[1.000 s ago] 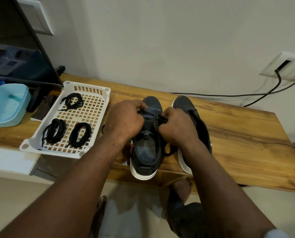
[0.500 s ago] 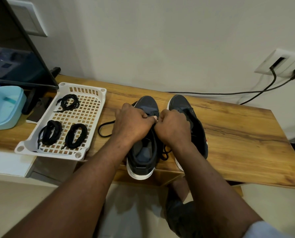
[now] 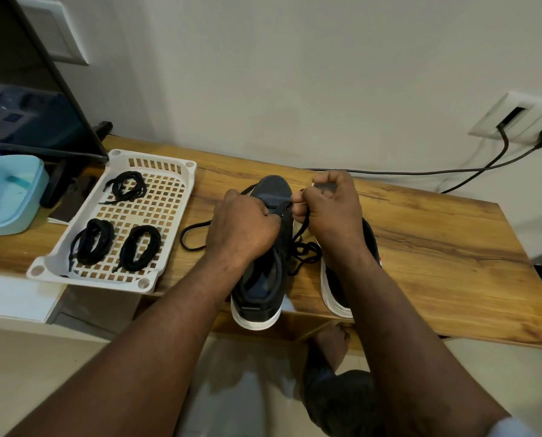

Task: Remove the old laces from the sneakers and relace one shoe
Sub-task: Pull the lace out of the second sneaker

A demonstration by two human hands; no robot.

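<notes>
**Item:** dark navy sneaker with a white sole. Toe to the wall, heel overhanging the near edge of the desk; long axis runs straight away from the person.

**Left hand**: fingers curled over the upper, holding it down.

**Right hand**: fingers pinch the black lace just right of the front eyelets. This hand is judged the nearer for the next eyelet.

**Slack:** lies between this shoe and the second sneaker.

**White tray**, to the left: three coiled black laces.

**Writing:** none legible.
</notes>
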